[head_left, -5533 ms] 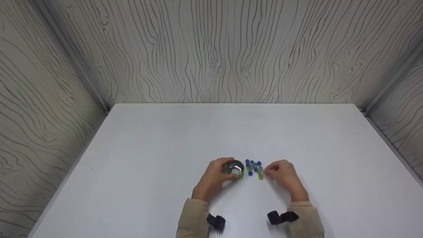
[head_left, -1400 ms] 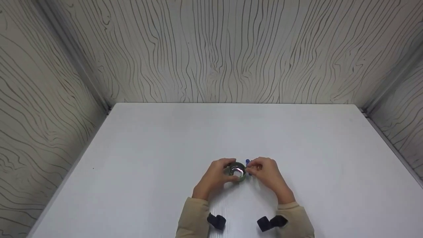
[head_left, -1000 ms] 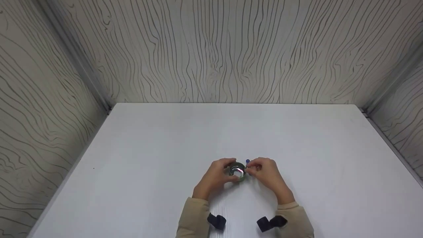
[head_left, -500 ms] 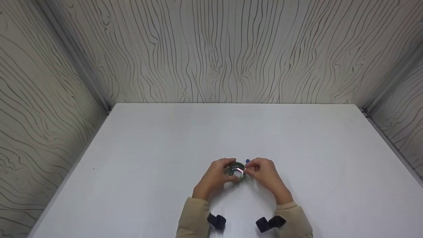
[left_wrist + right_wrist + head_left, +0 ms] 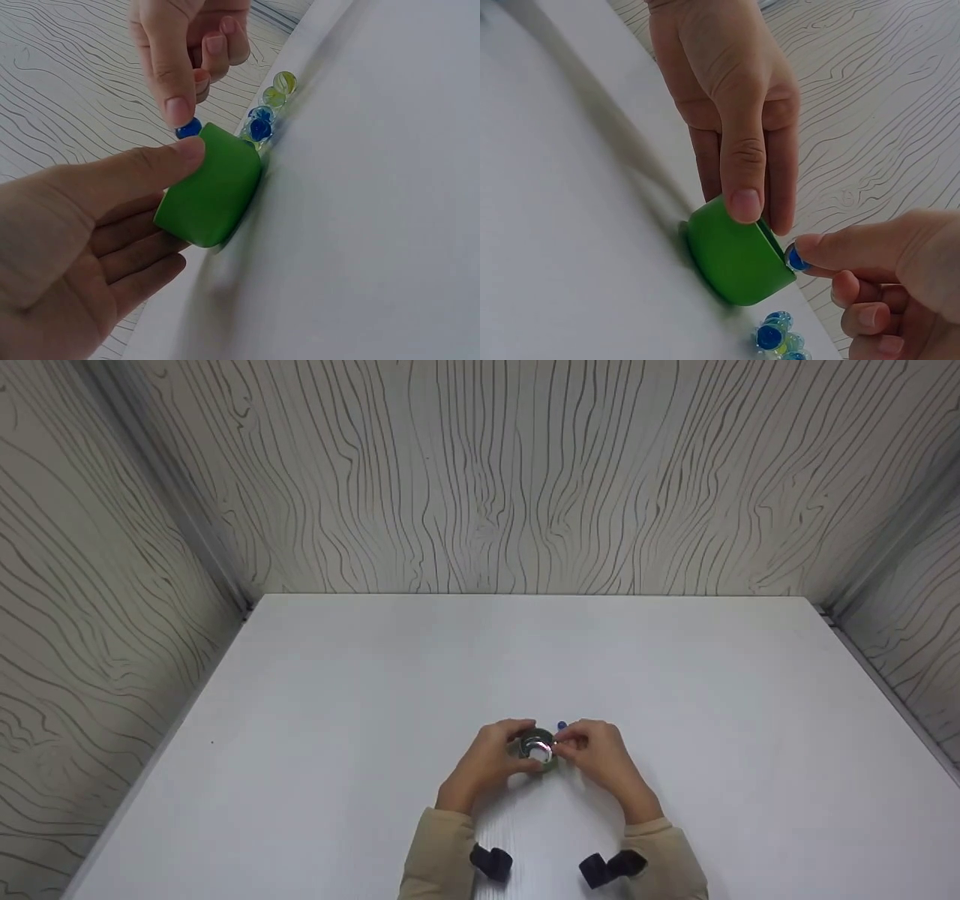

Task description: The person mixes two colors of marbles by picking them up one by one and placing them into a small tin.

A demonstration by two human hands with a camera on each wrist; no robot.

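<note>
In the head view my left hand [image 5: 489,751] grips a small round cup [image 5: 538,751], green outside and shiny silver inside, with thumb and fingers on its wall. The cup stands on the white table. My right hand [image 5: 600,750] pinches a blue glass marble [image 5: 796,259] between thumb and forefinger, right at the cup's rim in the right wrist view. Beside the cup, several blue and yellow-green marbles [image 5: 274,97] lie on the table. From the head, my right hand hides most of them; one blue marble [image 5: 562,725] shows past the fingertips.
The white table [image 5: 360,682] spreads out around both hands. Wood-grain panels [image 5: 480,480] rise behind it and at both sides. Black straps with small cameras [image 5: 493,863] sit on both sleeves.
Since the oldest frame, my right hand has moved left from the far side of the marbles to the cup's rim. Over the last second it has edged slightly further left. My left hand stays on the cup.
</note>
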